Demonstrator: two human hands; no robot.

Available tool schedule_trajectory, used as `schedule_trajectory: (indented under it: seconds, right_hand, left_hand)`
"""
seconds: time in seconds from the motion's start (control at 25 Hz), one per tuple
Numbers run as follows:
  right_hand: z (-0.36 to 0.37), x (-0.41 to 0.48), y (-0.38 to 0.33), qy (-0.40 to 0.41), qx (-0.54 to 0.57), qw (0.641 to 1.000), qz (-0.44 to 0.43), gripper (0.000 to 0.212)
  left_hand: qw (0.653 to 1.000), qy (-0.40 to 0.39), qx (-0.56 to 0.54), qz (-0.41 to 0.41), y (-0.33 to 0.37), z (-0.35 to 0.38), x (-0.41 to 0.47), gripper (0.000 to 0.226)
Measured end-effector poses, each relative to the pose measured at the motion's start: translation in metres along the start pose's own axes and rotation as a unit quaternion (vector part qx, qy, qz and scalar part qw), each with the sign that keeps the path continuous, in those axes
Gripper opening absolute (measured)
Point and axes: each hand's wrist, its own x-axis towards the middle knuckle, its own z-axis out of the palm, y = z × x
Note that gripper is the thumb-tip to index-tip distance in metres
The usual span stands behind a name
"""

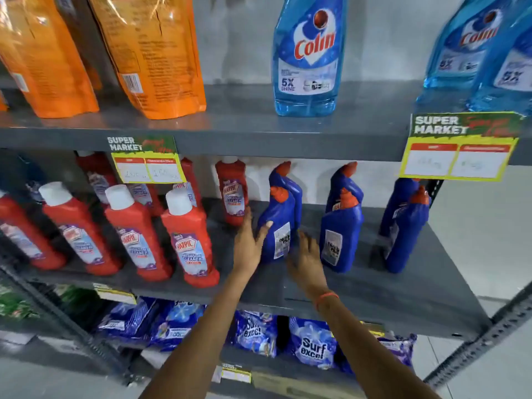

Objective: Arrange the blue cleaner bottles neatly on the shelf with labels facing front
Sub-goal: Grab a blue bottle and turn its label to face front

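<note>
Several dark blue cleaner bottles with orange caps stand in pairs on the middle shelf (374,286). The left front blue bottle (277,226) shows its back label toward me, and another blue bottle (288,182) stands behind it. My left hand (249,240) rests against its left side, thumb on its front, fingers spread. My right hand (306,259) is at its lower right side, fingers apart and blurred. A second pair (341,234) and a third pair (406,226) stand to the right, back labels also showing.
Red bathroom cleaner bottles (190,237) fill the shelf's left half. On the upper shelf stand light blue glass-cleaner bottles (306,53) and orange pouches (149,53). Price tags (457,151) hang from the shelf edge. Detergent packs (312,345) lie on the shelf below.
</note>
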Motion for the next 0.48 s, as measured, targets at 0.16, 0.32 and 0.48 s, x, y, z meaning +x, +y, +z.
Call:
schedule_trajectory:
  seconds: [0.16,0.32,0.48]
  right_hand:
    - [0.010,0.012,0.002,-0.085,0.075,0.991,0.077,0.075]
    - [0.014,0.018,0.010,-0.100,0.149,0.978,0.102,0.078]
    - [-0.003,0.020,0.010,-0.156,0.250,0.950,0.102,0.066]
  left_hand:
    - [0.998,-0.052,-0.045,0.002,-0.009,0.000,0.020,0.049]
    - [0.994,-0.080,-0.078,-0.010,-0.009,0.002,0.031,0.048]
    - [0.988,-0.078,-0.131,-0.031,-0.006,-0.007,0.031,0.038]
